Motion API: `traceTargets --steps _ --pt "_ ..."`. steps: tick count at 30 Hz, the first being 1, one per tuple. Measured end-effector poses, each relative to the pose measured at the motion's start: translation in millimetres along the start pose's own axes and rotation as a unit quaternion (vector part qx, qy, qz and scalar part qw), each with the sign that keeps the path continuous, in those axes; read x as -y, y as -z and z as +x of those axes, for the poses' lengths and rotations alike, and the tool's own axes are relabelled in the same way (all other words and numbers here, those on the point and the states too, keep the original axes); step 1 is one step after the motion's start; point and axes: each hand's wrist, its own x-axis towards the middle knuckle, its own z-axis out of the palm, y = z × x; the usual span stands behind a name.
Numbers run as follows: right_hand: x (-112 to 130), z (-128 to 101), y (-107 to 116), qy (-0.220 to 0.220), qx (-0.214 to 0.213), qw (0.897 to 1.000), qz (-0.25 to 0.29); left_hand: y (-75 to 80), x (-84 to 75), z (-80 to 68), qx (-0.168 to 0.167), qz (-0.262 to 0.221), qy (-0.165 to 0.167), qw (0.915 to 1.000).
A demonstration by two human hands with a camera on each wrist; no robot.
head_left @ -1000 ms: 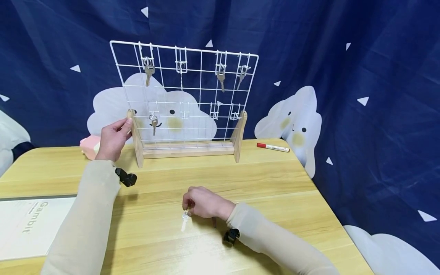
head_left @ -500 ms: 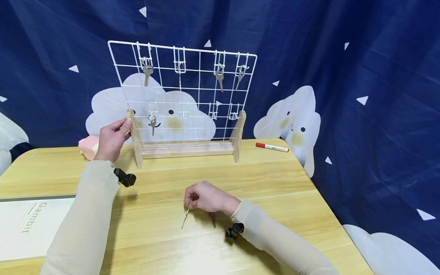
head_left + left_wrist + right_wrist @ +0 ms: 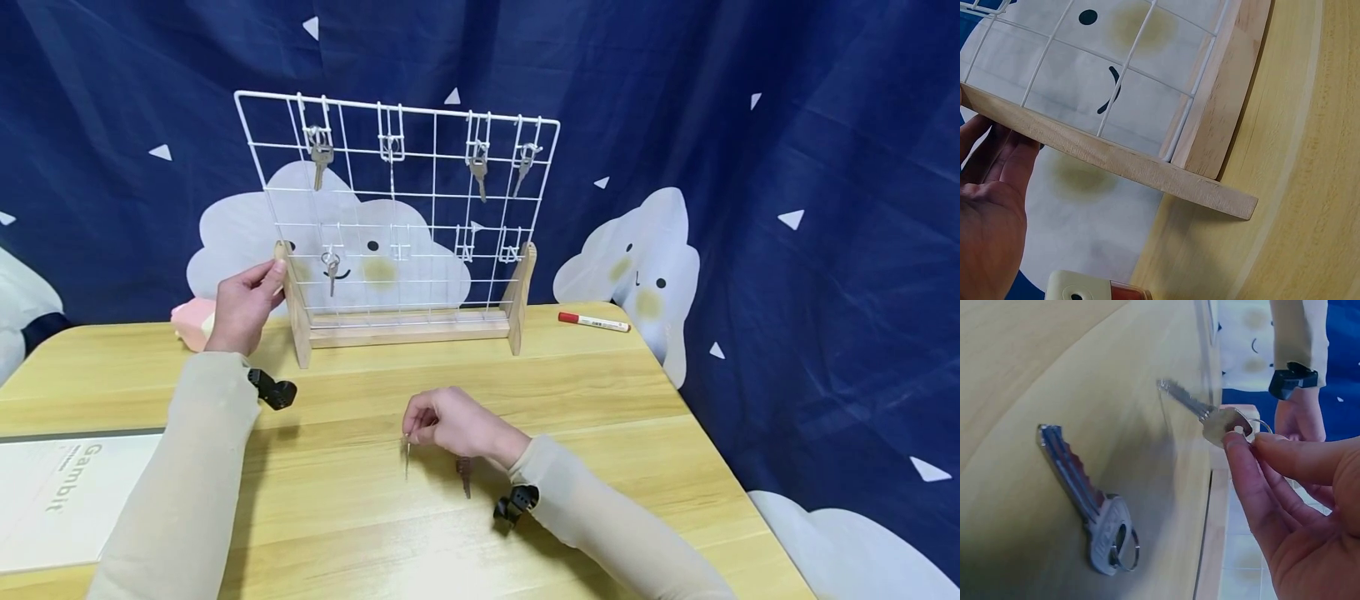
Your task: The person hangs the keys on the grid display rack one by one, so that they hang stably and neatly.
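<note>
1. Pinching the held key (image 3: 1217,427) at its ring end, the right hand (image 3: 459,423) has thumb and forefinger together on it, in front of the wire rack (image 3: 397,108). So slight a hold could let the key twist or drop, should the pinch slacken.
2. Blade downward, that key hangs low before the rack; whether its tip touches the table (image 3: 637,467) I cannot tell. Dragging the tip could turn the key in the fingers.
3. The loose key (image 3: 1107,528) lies on the table in front of the rack, near the right wrist. A low sweep of the wrist camera (image 3: 517,502) could knock it aside.
4. The left hand (image 3: 243,304) is clasped on the left wooden upright (image 3: 299,312) of the rack. An uneven pull there could skew the frame and set the hanging key (image 3: 322,156) at its upper left swinging.
5. The split ring (image 3: 1265,423) could snag on the rack's wires if brought up askew.
</note>
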Motion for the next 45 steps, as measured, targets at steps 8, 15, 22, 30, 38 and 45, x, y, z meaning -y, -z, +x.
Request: traceTargets --steps 8,15,22,30,38,45 --pt "4 -2 6 -0.002 -0.033 0.998 0.06 0.8 -0.7 0.5 0.002 0.013 0.007 0.9999" --pt "5 -4 10 0.006 -0.062 0.996 0.063 0.0 -0.1 -1.3 0.001 0.003 0.007 1.0" --pt "10 -3 16 0.013 -0.094 0.993 0.066 -0.2 -1.2 -1.8 0.002 0.025 0.005 0.9997" --pt "12 0 20 0.008 -0.135 0.989 0.055 0.5 -1.3 -2.5 0.003 0.013 0.003 0.9999" --pt "19 4 26 -0.001 -0.157 0.985 0.068 0.8 -0.1 -0.5 0.002 0.002 0.003 1.0" --pt "28 13 38 0.002 -0.188 0.979 0.078 2.0 0.6 0.1 0.007 0.009 0.0 0.9999"
